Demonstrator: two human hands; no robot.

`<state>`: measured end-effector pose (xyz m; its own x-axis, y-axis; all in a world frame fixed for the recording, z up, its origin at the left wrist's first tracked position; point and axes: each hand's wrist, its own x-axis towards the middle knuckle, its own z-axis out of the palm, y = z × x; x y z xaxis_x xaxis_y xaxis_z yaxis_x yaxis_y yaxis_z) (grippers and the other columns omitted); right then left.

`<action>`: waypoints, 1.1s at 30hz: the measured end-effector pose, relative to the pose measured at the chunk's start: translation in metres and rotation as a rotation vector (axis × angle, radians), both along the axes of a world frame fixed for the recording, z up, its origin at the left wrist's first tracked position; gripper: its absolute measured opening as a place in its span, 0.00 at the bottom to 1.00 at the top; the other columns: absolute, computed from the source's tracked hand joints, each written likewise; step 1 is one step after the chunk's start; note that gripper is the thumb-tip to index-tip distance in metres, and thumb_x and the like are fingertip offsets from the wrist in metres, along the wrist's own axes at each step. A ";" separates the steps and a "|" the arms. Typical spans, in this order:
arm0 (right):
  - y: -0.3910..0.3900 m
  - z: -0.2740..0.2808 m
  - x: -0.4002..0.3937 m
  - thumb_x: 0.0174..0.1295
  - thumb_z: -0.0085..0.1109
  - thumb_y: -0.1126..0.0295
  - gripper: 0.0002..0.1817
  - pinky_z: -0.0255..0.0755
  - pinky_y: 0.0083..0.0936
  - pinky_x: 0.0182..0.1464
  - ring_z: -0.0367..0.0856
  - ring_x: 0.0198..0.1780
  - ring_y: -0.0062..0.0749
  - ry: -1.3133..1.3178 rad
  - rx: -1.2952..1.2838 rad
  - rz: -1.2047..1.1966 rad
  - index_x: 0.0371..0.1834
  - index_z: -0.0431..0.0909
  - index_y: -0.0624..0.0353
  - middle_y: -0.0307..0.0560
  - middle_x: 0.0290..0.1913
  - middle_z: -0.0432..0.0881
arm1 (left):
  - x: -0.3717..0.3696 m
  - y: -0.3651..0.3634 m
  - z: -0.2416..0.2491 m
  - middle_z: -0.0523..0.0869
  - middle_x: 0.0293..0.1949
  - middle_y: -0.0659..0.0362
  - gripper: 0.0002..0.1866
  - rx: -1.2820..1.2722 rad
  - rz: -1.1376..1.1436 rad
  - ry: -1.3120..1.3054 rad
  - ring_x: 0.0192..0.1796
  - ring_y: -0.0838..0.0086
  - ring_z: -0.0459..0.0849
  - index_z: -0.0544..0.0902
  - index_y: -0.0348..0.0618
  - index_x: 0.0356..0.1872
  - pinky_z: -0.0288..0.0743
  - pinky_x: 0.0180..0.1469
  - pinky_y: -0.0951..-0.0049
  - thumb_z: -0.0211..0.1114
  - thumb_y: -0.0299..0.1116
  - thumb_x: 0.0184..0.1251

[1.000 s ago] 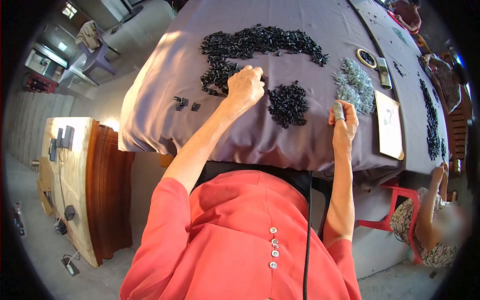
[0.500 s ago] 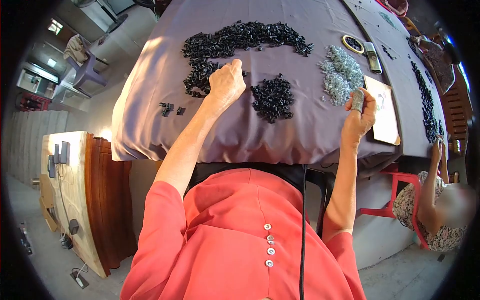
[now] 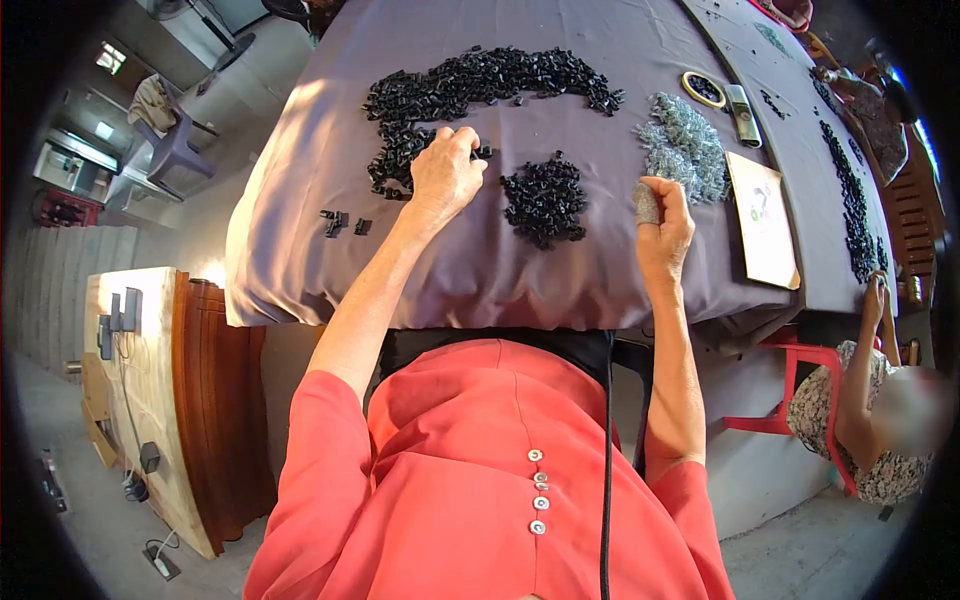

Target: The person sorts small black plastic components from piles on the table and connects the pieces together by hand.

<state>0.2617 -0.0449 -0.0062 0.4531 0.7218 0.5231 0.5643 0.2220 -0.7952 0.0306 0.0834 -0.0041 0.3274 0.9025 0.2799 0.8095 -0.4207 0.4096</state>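
Note:
My left hand (image 3: 447, 178) is closed at the inner edge of a large curved pile of small black plastic pieces (image 3: 490, 75). A black piece (image 3: 482, 153) shows at its fingertips. My right hand (image 3: 666, 235) is held over the cloth, just left of a pile of small clear pieces (image 3: 685, 150). Its fingers are curled against the thumb, which wears a grey cover (image 3: 647, 205); anything pinched there is too small to make out. Between my hands lies a smaller heap of black pieces (image 3: 545, 200).
Grey cloth (image 3: 480, 270) covers the table. A few black pieces (image 3: 335, 222) lie at left. On the right are a tape roll (image 3: 704, 90), a phone-like object (image 3: 743, 115) and a flat board (image 3: 762, 220). Another person (image 3: 865, 420) sits at far right, by a black row (image 3: 848, 200).
My right hand has moved left, away from the clear pile and toward the smaller black heap. My left hand has shifted slightly left and toward me, still closed.

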 end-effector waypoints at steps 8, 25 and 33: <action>0.004 -0.015 0.000 0.53 0.51 0.82 0.09 0.67 0.17 0.32 0.71 0.30 0.16 0.186 -0.175 0.068 0.37 0.75 0.61 0.37 0.28 0.76 | 0.013 0.005 0.002 0.79 0.36 0.55 0.10 0.044 -0.027 0.044 0.39 0.62 0.80 0.82 0.45 0.34 0.73 0.41 0.63 0.65 0.35 0.50; 0.005 -0.017 -0.002 0.54 0.54 0.80 0.06 0.68 0.18 0.35 0.73 0.29 0.20 0.166 -0.147 0.066 0.35 0.74 0.61 0.38 0.26 0.77 | 0.024 -0.015 0.002 0.75 0.29 0.54 0.05 0.340 -0.118 -0.258 0.27 0.62 0.77 0.75 0.42 0.34 0.72 0.31 0.64 0.52 0.29 0.64; -0.014 0.018 -0.058 0.50 0.51 0.85 0.12 0.70 0.20 0.38 0.76 0.33 0.24 0.152 -0.162 0.388 0.38 0.75 0.62 0.45 0.30 0.80 | 0.021 -0.090 0.011 0.73 0.25 0.66 0.08 -0.980 -0.286 -1.286 0.20 0.87 0.67 0.77 0.42 0.39 0.60 0.18 0.87 0.53 0.34 0.69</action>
<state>0.2039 -0.0591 0.0122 0.1955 0.9206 0.3381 0.3380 0.2603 -0.9044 0.0517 -0.0064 0.0073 0.5228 0.8433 -0.1245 -0.3066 0.3223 0.8956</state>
